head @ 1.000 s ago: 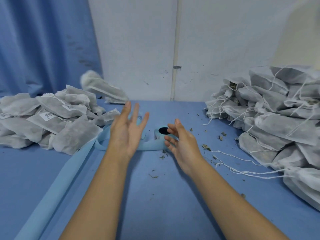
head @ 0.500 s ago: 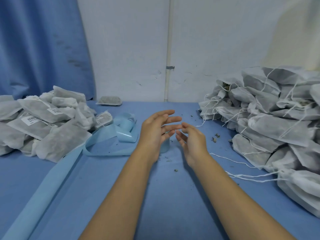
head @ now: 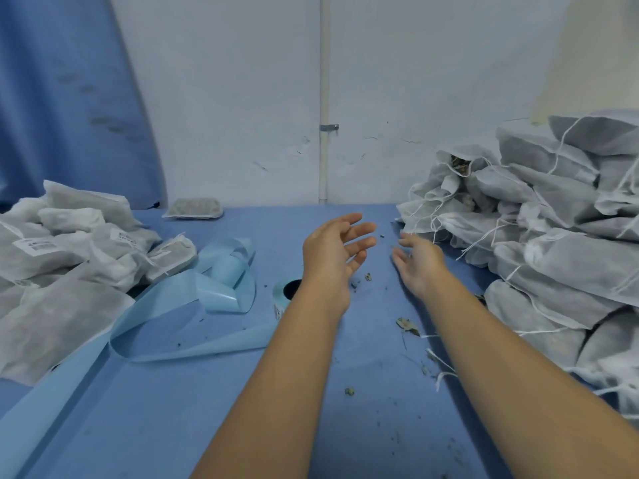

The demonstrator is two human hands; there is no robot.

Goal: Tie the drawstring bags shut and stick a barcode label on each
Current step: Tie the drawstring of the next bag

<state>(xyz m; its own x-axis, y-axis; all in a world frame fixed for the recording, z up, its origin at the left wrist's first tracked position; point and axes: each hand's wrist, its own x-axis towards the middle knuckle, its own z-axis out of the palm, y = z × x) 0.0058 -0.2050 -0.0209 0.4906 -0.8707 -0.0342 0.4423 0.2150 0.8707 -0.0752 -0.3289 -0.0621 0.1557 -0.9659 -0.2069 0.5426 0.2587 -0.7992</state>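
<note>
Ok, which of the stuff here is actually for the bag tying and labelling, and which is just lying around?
For the job:
pile of untied drawstring bags
pile of labelled bags
barcode label roll

Just lying about:
spent blue backing strip
loose herb crumbs
blue curtain
wall pipe

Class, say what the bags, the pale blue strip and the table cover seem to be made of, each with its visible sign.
Bags: likely non-woven fabric, matt, fuzzy, contents show through dimly. Strip: probably coated paper or film, glossy, holds smooth curls. Table cover: apparently matt blue cloth or non-woven sheet; the weave cannot be made out.
</note>
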